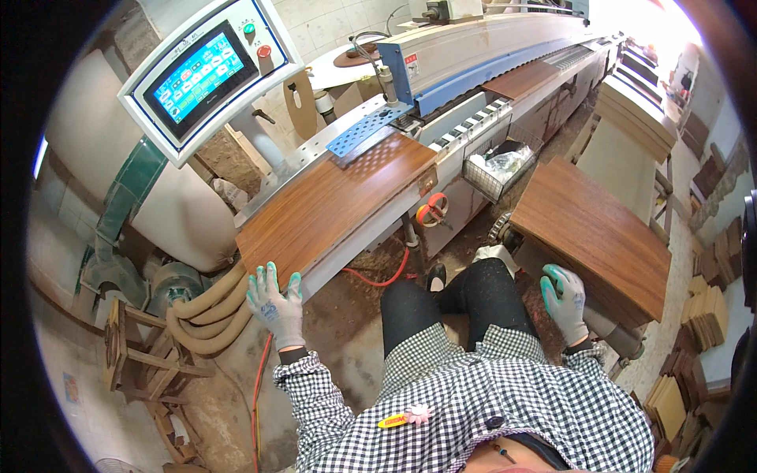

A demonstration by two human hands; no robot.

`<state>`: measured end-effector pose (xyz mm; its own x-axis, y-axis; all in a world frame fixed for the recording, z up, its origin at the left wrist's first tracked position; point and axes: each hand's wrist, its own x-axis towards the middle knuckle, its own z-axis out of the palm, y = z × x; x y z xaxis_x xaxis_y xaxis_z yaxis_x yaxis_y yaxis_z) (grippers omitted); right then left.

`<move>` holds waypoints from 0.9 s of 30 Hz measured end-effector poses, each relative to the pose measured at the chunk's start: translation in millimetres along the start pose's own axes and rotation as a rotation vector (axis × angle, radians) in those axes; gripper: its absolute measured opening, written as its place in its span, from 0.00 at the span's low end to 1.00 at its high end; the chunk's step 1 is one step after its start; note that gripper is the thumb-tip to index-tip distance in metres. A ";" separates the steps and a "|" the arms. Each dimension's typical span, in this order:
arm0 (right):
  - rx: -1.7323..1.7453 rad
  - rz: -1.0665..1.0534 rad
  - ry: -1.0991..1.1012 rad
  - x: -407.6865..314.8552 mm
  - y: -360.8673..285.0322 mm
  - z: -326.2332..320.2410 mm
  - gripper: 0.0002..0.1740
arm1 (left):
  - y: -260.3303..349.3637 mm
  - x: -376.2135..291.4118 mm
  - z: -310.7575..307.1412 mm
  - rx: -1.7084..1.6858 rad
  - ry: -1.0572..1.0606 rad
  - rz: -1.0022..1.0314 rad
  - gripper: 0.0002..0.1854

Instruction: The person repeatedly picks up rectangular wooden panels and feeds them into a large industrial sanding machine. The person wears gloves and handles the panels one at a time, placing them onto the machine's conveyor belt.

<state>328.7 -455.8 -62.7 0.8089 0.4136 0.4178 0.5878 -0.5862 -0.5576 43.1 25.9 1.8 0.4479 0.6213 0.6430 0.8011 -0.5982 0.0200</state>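
My left hand (275,306), in a grey knitted glove with green fingertips, has its fingers spread at the near end of a brown wood-grain panel (337,207). That panel lies on the infeed bed of an edge banding machine (491,53), its far end by a blue perforated plate (368,131). My right hand (563,298), gloved alike, is beside a stack of wood-grain panels (597,230), fingers slightly bent, holding nothing that I can see. Whether the left fingertips touch the panel cannot be told. Another brown panel (521,80) lies farther along the machine.
A control panel with a lit screen (201,80) stands at upper left. A wire basket (502,162) and orange-handled scissors (433,210) hang on the machine's side. Beige hoses (207,319) and a wooden stool (148,355) are at left. Pale boards (639,112) are stacked at right.
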 end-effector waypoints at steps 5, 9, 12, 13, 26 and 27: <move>1.422 0.778 0.078 -3.6 50.1 -3.2 0.29 | -0.9 -0.1 2.2 -0.006 0.022 0.014 0.34; 1.524 0.982 0.569 -5.8 93.3 -15.1 0.25 | 0.1 -0.2 4.6 0.004 0.019 -0.001 0.34; 1.523 0.797 0.590 -11.7 106.6 -14.0 0.18 | -0.8 -0.4 4.5 0.017 0.010 -0.002 0.34; 1.501 0.817 0.610 -13.4 107.3 -12.8 0.18 | -0.8 -0.4 4.2 0.022 0.012 -0.003 0.34; 1.628 0.796 0.487 -28.9 66.2 -3.1 0.19 | -10.5 -0.6 -0.7 -0.063 -0.043 0.032 0.34; 1.646 0.781 0.467 -29.6 66.7 -3.0 0.19 | -13.4 -2.1 -1.4 -0.054 -0.066 0.001 0.34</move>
<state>343.9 -509.2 -110.1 0.9642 0.0550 -0.2593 -0.2089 0.7599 -0.6156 30.8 31.9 1.2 0.4754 0.6519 0.5909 0.7788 -0.6242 0.0622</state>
